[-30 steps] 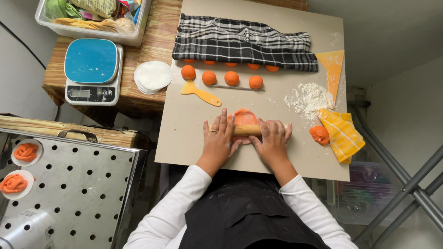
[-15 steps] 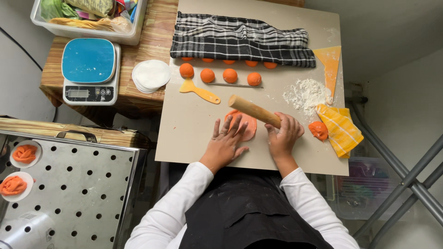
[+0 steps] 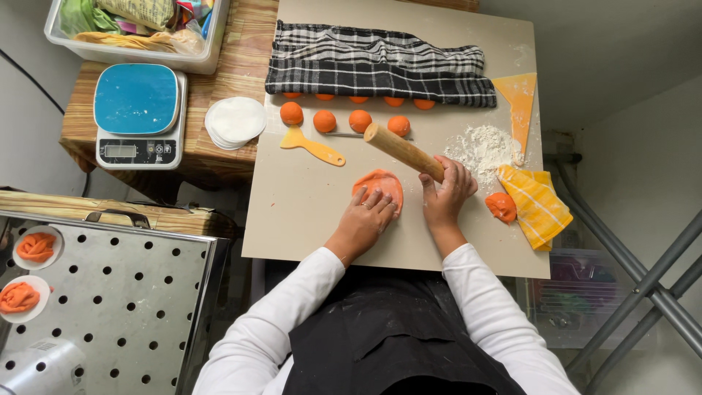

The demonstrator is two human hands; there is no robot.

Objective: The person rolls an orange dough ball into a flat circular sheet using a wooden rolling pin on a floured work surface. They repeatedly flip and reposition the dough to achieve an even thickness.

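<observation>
Two hands work orange dough (image 3: pixel 380 184) on a beige board (image 3: pixel 307 212) beside a wooden table (image 3: pixel 241 66).

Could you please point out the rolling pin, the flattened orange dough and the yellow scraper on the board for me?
rolling pin (image 3: pixel 398 150), head view, middle of its wooden barrel.
flattened orange dough (image 3: pixel 379 181), head view, upper part left uncovered.
yellow scraper (image 3: pixel 313 145), head view, where blade meets handle.

A checked cloth (image 3: pixel 376 64) is covering most of a row of orange dough balls (image 3: pixel 358 99), leaving only their lower edges peeking out. The left hand (image 3: pixel 363 222) is hiding part of the flattened orange dough (image 3: pixel 380 183). The picture's top edge is cutting off the plastic tub (image 3: pixel 131 53).
</observation>
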